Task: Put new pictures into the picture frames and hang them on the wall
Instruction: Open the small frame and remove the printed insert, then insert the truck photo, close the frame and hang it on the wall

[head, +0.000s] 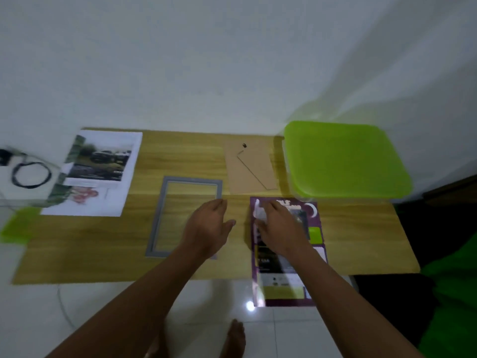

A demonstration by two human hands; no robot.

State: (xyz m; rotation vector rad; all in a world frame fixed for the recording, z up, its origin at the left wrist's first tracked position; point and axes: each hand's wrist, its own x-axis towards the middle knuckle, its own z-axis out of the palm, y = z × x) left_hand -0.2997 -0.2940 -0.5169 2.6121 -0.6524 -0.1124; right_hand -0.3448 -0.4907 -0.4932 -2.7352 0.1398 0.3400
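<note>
An empty grey picture frame (pixel 165 215) lies flat on the low wooden table (pixel 77 249). Behind it to the right lies the frame's brown backing board (pixel 251 169) with its stand flap. A purple printed picture (pixel 284 280) lies at the table's front right and overhangs the edge. My right hand (pixel 278 226) rests on its upper part with fingers spread flat. My left hand (pixel 209 226) hovers open over the frame's right side, holding nothing. A white sheet with printed photos (pixel 100 171) lies at the far left. The frame is blurred.
A green plastic lid on a box (pixel 343 158) stands at the back right. A black cable loop (pixel 31 174) lies off the table's left end. White wall rises behind the table. My bare foot (pixel 233 337) stands on the white tiled floor.
</note>
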